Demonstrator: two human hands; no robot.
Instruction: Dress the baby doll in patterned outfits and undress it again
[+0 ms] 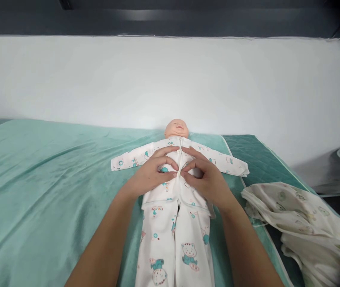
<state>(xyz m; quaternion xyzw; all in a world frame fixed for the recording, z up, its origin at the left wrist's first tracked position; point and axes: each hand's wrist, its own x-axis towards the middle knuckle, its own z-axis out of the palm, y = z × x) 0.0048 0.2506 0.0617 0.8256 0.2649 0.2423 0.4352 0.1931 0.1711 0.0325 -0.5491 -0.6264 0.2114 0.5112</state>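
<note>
Doll [177, 128] lies on its back on a pale green cover [53, 199], head close to the white wall [170, 79], legs pointing toward the wearer of the camera. It is dressed in a white printed jacket [172, 191] and white trousers [184, 231], which show cats in teal and run off the bottom of the view. Both sleeves [132, 159] stretch out sideways. The left hand [150, 173] and the right hand [210, 177] meet over the middle of the doll's front. Thumb and forefinger of each are pinched together on the jacket's front edges, the two sets of tips almost touching; the other fingers rest higher, on the chest. (Whatever fastening sits between the fingertips is too small to make out.) On the right, well apart from the hands, a crumpled pale cloth [301, 211] with a faint print lies partly over a darker green quilted pad [247, 147].
</note>
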